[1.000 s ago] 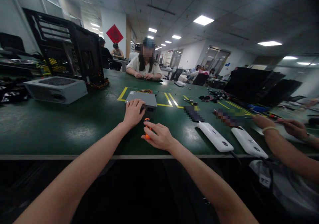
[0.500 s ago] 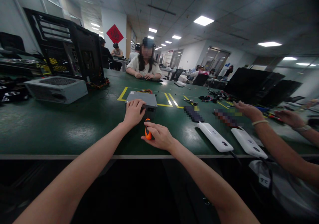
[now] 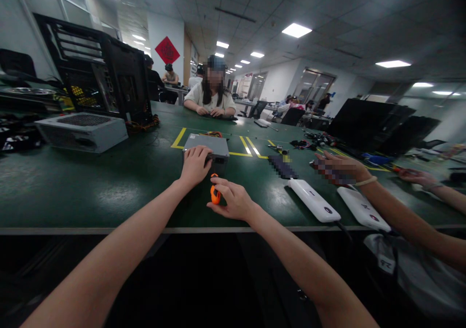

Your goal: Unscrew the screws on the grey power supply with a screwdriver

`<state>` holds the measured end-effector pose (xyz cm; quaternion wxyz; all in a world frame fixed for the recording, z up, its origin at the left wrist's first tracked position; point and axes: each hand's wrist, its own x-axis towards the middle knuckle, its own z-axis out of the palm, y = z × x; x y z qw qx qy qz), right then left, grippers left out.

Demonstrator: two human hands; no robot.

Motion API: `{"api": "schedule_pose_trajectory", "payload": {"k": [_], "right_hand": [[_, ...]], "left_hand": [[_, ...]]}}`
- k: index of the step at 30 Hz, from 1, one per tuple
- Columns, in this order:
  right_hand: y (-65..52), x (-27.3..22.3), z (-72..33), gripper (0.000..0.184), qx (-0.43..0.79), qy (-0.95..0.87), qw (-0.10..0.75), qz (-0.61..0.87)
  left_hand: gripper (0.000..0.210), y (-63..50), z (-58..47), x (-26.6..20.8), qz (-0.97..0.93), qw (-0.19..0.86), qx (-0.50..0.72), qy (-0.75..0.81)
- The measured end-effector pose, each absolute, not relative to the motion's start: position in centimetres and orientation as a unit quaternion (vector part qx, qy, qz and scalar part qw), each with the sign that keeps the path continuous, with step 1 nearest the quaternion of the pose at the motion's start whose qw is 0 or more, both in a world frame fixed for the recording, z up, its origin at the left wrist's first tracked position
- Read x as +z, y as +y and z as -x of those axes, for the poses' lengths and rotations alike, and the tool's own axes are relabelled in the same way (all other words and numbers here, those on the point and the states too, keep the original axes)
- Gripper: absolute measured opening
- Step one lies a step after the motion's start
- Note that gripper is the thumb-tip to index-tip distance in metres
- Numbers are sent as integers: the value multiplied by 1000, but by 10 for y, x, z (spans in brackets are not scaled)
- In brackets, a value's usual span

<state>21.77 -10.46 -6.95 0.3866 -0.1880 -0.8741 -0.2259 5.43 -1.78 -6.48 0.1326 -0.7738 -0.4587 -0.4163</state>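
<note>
A grey computer power supply (image 3: 211, 145) stands on the green table in front of me, with coloured wires behind it. My left hand (image 3: 196, 165) lies over its near left side, fingers curled on the top edge and gripping it. Between the thumb and fingers of my right hand (image 3: 233, 199) is a screwdriver (image 3: 215, 195) with an orange and black handle. The handle points toward the near face of the power supply; the screwdriver's tip cannot be made out.
A second power supply (image 3: 83, 132) and a black computer case (image 3: 98, 70) stand at left. White power banks (image 3: 315, 201) lie at right beside a blurred phone (image 3: 282, 166). A co-worker's hand (image 3: 344, 167) reaches in from the right. Another person (image 3: 211, 94) sits opposite.
The co-worker's hand at right has come down and left onto the blurred phone-like item. My hands keep their places, with the orange handle shifted very slightly.
</note>
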Motion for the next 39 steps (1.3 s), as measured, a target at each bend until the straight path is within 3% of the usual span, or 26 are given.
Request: {"api": "schedule_pose_trajectory", "payload": {"k": [5,8,12,18,25,31,35,39], "right_hand": [[-107,-66,-218,36,-274,-880,333,196],[-105,-69,-218,31,-278,-869,365,188],[-103,-70,-218,37,-231,-866,400,193],[-109,-61,-218,37,-253,-897,322,167],[-105,-70,-220,47,-188,-885,382,187],[-109,-63,-219,39,-232,-896,325,193],[-104,-69,-220,35,-254,-881,347,197],[-101,-74,-220,36,-201,-880,378,205]], "left_hand": [[23,-18,-54,-66,782,137,-418,-441],[24,-19,-54,-66,791,140,-412,-431],[25,-19,-54,-64,793,126,-408,-434],[25,-18,-55,-64,787,120,-415,-442],[25,-18,-55,-64,785,110,-410,-450],[25,-18,-55,-63,788,113,-404,-451],[25,-18,-55,-64,787,112,-408,-449],[25,-17,-55,-65,785,117,-413,-447]]}}
